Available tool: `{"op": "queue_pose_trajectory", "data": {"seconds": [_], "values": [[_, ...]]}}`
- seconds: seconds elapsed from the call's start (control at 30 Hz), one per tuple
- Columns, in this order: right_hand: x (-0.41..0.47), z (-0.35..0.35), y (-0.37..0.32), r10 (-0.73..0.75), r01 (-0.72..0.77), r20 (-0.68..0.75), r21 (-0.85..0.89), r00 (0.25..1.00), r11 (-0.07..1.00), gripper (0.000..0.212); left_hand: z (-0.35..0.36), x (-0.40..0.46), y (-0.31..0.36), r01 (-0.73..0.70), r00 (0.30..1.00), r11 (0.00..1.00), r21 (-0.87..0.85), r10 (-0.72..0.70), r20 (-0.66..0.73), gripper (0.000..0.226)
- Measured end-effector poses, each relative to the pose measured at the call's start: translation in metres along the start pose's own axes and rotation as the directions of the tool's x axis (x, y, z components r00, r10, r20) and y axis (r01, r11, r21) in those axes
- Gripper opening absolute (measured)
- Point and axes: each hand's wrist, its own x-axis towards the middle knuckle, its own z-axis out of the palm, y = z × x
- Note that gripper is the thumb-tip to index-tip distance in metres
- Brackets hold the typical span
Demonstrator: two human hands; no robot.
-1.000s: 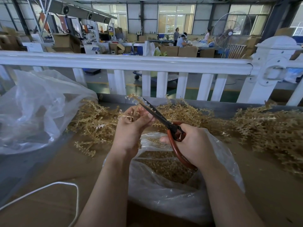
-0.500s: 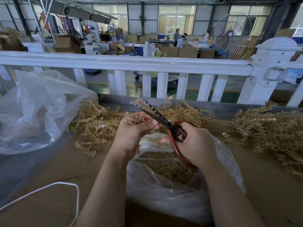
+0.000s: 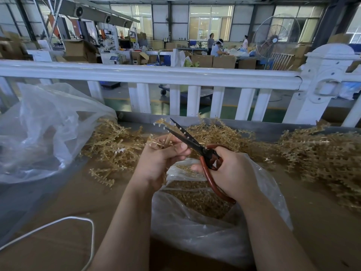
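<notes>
Gripping a tan plastic sprig (image 3: 161, 141) in the curled fingers of the left hand (image 3: 158, 163), above the middle of the bench (image 3: 58, 202). Holding red-handled scissors (image 3: 192, 142) in the right hand (image 3: 232, 173), wrapped round the handles, blades slightly parted just beside the sprig's tip. Working over an open clear bag (image 3: 195, 237) of cut pieces at the near edge.

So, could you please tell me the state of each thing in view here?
scissors: blades open, gripped by the right hand.
plastic sprue: held in the left hand, near the blades.
front plastic bag: mouth open, cut pieces inside.
left plastic bag: crumpled, slumped.
</notes>
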Motion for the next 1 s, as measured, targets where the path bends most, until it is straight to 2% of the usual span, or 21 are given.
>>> {"op": "queue_pose_trajectory", "data": {"seconds": [0.23,0.43,0.6,0.77,1.0], "values": [[-0.0008,0.0013,-0.0012,-0.001,0.002,-0.017,0.035,1.000,0.999,0.051,-0.0007,0.0002,0.0012,0.020,1.000,0.999,-0.029,-0.020,-0.019,0.013],[0.0005,0.0004,0.0000,0.010,-0.010,0.002,-0.020,1.000,1.000,0.068,-0.0031,0.0019,0.0001,0.019,1.000,0.999,0.041,-0.020,0.020,0.013],[0.0006,0.0007,-0.0009,-0.014,0.014,-0.007,-0.024,1.000,1.000,0.058,-0.0033,0.0023,-0.0008,0.025,0.999,0.998,0.065,-0.027,0.032,0.018],[0.0013,0.0014,-0.0029,-0.009,0.009,0.001,0.047,1.000,0.999,0.056,-0.0040,0.0024,-0.0019,0.034,0.999,0.998,0.057,-0.036,0.040,0.024],[0.0015,0.0011,-0.0023,0.015,-0.017,0.021,0.127,1.000,0.992,0.071,-0.0041,0.0024,-0.0030,0.034,0.997,0.997,0.063,-0.038,0.061,0.025]]}}
